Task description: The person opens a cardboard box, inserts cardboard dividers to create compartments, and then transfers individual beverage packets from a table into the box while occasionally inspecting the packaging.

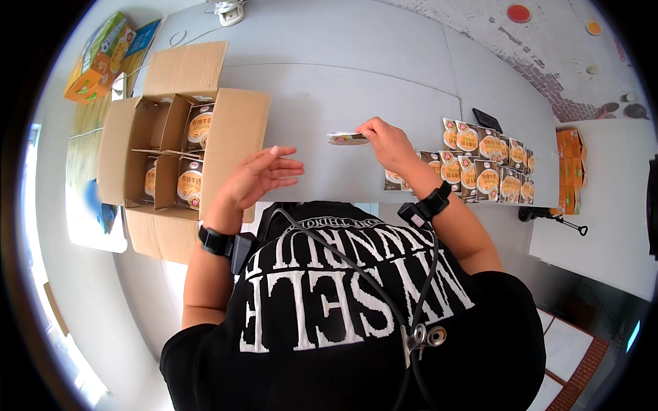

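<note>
Above the middle of the table, my right hand [387,140] pinches one end of a small flat packet [348,138], which is seen nearly edge-on. My left hand [264,175] holds nothing; its fingers are stretched out and apart, beside the right flap of an open cardboard box [236,130]. Dividers split the box into compartments. Brown-and-white packets [190,183] stand in several of them, while the far left compartment shows bare cardboard. To the right, overlapping rows of similar packets [488,179] lie along the table's near edge, partly hidden by my right forearm.
A black phone-like object [486,120] lies behind the packet rows. At the far left stands an orange and green carton [103,58]. A white device with a cable [229,12] sits at the back. Orange boxes [569,171] are beyond the table's right end.
</note>
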Action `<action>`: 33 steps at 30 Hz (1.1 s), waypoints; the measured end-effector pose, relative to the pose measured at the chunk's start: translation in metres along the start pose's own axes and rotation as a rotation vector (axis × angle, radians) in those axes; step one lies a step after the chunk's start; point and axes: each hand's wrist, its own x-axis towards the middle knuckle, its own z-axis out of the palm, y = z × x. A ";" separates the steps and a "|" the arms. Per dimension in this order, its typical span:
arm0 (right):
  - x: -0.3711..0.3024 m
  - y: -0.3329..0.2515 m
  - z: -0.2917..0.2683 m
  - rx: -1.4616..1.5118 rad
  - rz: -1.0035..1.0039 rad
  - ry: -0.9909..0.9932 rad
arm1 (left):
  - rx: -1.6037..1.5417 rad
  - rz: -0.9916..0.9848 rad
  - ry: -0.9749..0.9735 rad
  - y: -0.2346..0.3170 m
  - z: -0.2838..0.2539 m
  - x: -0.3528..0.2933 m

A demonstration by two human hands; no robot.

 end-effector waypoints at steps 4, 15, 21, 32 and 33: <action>0.007 -0.051 -0.015 0.095 -0.144 0.132 | -0.388 -0.248 -0.213 -0.017 0.005 0.036; -0.012 -0.077 -0.009 -0.089 -0.592 0.043 | -0.305 0.206 -0.089 -0.012 0.024 0.032; -0.011 -0.072 0.006 0.521 -0.153 0.066 | -0.168 0.309 -0.022 -0.010 0.022 0.022; -0.002 -0.075 0.019 0.826 0.149 -0.187 | 0.271 0.322 0.004 -0.011 0.025 0.014; -0.004 -0.077 0.019 0.837 0.153 -0.178 | 0.255 0.326 -0.001 -0.011 0.026 0.013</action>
